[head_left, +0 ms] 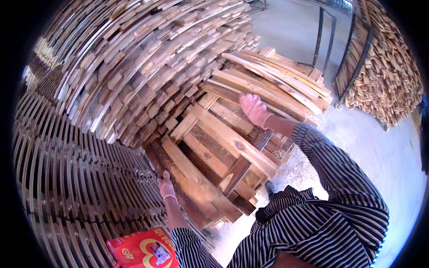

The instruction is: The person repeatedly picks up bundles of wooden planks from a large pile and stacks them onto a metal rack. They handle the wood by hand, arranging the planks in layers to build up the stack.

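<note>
My left hand (166, 187), in a pink glove, is low beside the left edge of a wide wooden board (192, 181). Its fingers look apart, and I see nothing held in them; whether it touches the board is not clear. Farther off to the right, my right hand (254, 109), also in a pink glove, is over the planks with its fingers stretched out and nothing visible in them. Below it, a long plank with a dark knot (237, 142) lies slantwise across a loose pile of boards. More long planks (277, 80) lie side by side beyond that hand.
A tall stack of cut wood (138, 67) rises at the far left, with rows of thin slats (80, 178) nearer. A red bag (145, 250) lies at the lower left. A black metal frame (353, 58) stands by another wood stack (384, 76) on the right, on pale floor (357, 134).
</note>
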The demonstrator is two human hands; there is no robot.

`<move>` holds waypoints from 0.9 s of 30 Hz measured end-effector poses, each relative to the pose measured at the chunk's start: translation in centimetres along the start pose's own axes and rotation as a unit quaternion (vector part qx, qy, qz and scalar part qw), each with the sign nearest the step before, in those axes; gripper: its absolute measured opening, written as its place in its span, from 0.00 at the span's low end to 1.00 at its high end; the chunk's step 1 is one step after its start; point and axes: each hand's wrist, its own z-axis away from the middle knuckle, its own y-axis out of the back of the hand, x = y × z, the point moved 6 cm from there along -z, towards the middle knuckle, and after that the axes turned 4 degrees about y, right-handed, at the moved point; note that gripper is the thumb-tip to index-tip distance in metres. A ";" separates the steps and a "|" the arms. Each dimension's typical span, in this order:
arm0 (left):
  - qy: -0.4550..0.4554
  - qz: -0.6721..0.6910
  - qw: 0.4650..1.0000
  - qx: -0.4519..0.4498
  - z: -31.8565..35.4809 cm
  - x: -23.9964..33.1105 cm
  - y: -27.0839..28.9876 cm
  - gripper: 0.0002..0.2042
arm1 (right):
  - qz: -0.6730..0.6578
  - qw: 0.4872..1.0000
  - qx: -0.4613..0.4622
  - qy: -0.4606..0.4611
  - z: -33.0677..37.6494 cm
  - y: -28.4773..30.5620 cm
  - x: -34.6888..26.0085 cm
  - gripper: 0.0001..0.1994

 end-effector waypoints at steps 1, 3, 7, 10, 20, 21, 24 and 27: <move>-0.018 0.034 0.999 0.012 -0.1 0.0 0.2 0.44 | -0.017 0.999 -0.050 0.009 -0.2 0.0 -0.7 0.17; 0.028 0.067 0.997 0.017 -0.3 -0.9 0.1 0.45 | -0.016 0.993 -0.089 0.070 0.2 1.1 -3.2 0.21; -0.020 0.029 0.999 0.030 -0.6 -0.9 0.0 0.44 | -0.281 0.928 -0.243 0.020 4.2 1.9 -8.0 0.42; -0.060 0.088 0.994 -0.003 -1.7 -1.8 -1.1 0.44 | -0.204 0.934 -0.295 -0.002 6.0 1.9 -11.1 0.45; -0.269 -0.283 0.919 0.043 -3.5 -3.3 -2.6 0.29 | -0.227 0.938 -0.257 -0.049 4.9 1.7 -15.5 0.38; -0.237 -0.300 0.923 0.051 -2.8 -2.6 -2.0 0.28 | -0.237 0.937 -0.254 -0.039 5.2 1.6 -17.1 0.37; -0.118 0.031 0.992 0.007 -0.2 -0.5 -0.3 0.31 | -0.336 0.907 -0.252 0.026 5.7 1.1 -23.6 0.36; -0.057 0.155 0.986 0.019 1.0 0.2 0.1 0.33 | -0.414 0.879 -0.232 0.046 6.2 1.2 -26.2 0.36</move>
